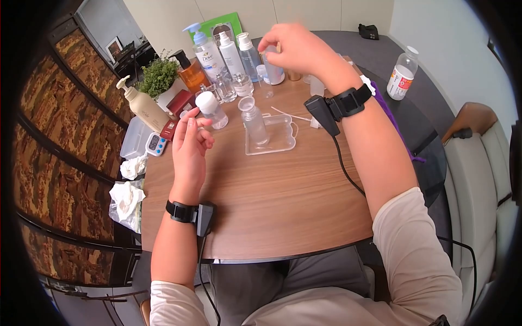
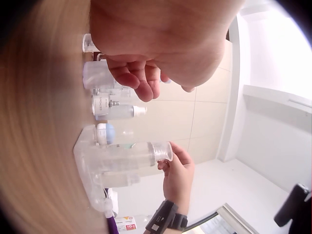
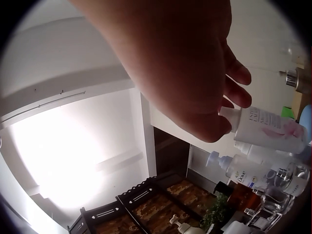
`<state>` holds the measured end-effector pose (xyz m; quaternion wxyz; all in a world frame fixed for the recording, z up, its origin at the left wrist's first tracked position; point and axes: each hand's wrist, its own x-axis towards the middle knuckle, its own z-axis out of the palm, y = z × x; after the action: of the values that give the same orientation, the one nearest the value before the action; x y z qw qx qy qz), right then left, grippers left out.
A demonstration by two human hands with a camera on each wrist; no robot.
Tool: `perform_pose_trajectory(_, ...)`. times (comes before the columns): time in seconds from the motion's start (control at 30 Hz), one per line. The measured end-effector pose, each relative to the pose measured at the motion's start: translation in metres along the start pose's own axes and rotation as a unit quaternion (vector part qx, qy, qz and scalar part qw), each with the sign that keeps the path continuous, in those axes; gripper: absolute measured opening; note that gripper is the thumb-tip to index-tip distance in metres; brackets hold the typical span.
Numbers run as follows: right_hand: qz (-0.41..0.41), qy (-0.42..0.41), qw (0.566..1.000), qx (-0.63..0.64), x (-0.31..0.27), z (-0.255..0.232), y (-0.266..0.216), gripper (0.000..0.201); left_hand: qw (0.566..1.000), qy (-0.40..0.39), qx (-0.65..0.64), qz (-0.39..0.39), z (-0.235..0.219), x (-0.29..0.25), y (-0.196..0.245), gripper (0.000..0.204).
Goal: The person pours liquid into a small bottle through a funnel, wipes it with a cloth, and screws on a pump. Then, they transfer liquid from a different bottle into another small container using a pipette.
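Note:
My right hand (image 1: 302, 51) has its fingertips around the cap of a white bottle with a pink flower print (image 3: 273, 130), among the bottles at the back. My left hand (image 1: 190, 149) hovers at the left with loosely bent fingers, beside a clear bottle with a white cap (image 1: 206, 102); nothing shows in its grasp in the left wrist view. Between the hands, a wide-mouthed clear bottle (image 1: 254, 126) stands upright in a shallow clear tray (image 1: 283, 142).
Pump bottles (image 1: 206, 57), glass bottles (image 1: 225, 87) and a potted plant (image 1: 159, 76) line the back left. A timer (image 1: 155, 144) and crumpled tissue (image 1: 128, 198) lie at the left edge. A labelled bottle (image 1: 401, 79) stands far right; a thin tube (image 1: 291, 114) lies behind the tray.

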<state>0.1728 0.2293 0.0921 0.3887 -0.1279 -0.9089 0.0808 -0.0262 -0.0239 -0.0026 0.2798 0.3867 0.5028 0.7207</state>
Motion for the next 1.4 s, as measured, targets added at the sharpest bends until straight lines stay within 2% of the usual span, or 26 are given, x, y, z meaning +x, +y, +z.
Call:
perform_pose_trajectory(0.03, 0.033, -0.044, 0.998, -0.012, 0.000, 0.000, 0.000, 0.027, 1.000, -0.002, 0.006, 0.001, 0.000, 0.000, -0.001, 0.040)
perform_pose_trajectory(0.07, 0.033, -0.044, 0.998, -0.012, -0.002, 0.001, 0.001, 0.027, 1.000, -0.004, 0.011, 0.001, 0.001, 0.000, -0.001, 0.039)
perform_pose_trajectory(0.13, 0.109, -0.095, 0.988, -0.051, -0.005, 0.002, 0.001, 0.028, 1.000, -0.011, 0.014, 0.001, 0.002, 0.000, -0.003, 0.038)
perform_pose_trajectory(0.23, 0.148, -0.111, 0.979, -0.081, -0.005, 0.006, 0.005, 0.028, 1.000, -0.020, 0.015, -0.002, 0.002, -0.001, -0.004, 0.037)
perform_pose_trajectory(0.5, 0.140, -0.122, 0.978, -0.094, -0.015, 0.031, 0.034, 0.027, 0.999, -0.033, 0.019, -0.008, 0.002, -0.002, -0.005, 0.035)
perform_pose_trajectory(0.63, 0.172, -0.131, 0.970, -0.108, -0.015, 0.025, 0.025, 0.027, 0.999, -0.041, 0.026, -0.007, 0.001, -0.003, -0.005, 0.034)
perform_pose_trajectory(0.87, 0.152, -0.119, 0.975, -0.112, -0.014, 0.031, 0.031, 0.026, 0.997, -0.062, 0.053, -0.018, 0.003, -0.004, -0.006, 0.033)
perform_pose_trajectory(1.07, 0.187, -0.137, 0.967, -0.108, -0.013, 0.021, 0.020, 0.026, 0.996, -0.067, 0.048, -0.015, 0.002, -0.004, -0.007, 0.033)
perform_pose_trajectory(1.17, 0.169, -0.110, 0.971, -0.127, -0.010, 0.019, 0.015, 0.025, 0.996, -0.068, 0.050, -0.014, 0.002, -0.004, -0.005, 0.031)
perform_pose_trajectory(1.23, 0.075, -0.059, 0.995, -0.016, -0.004, 0.016, 0.011, 0.028, 0.996, -0.070, 0.054, -0.018, 0.002, -0.004, -0.006, 0.030)
perform_pose_trajectory(1.27, 0.075, -0.059, 0.995, -0.017, -0.003, 0.011, 0.003, 0.028, 0.995, -0.072, 0.058, -0.023, 0.002, -0.004, -0.007, 0.029)
perform_pose_trajectory(1.33, 0.071, -0.133, 0.972, 0.178, -0.001, 0.002, -0.018, 0.033, 0.995, -0.071, 0.061, -0.028, 0.003, -0.005, -0.006, 0.028)
perform_pose_trajectory(1.37, 0.071, -0.133, 0.972, 0.178, -0.001, -0.001, -0.026, 0.033, 0.995, -0.069, 0.064, -0.032, 0.003, -0.005, -0.005, 0.028)
perform_pose_trajectory(1.4, 0.049, -0.181, 0.964, 0.189, -0.001, -0.003, -0.034, 0.035, 0.995, -0.069, 0.064, -0.032, 0.003, -0.005, -0.005, 0.028)
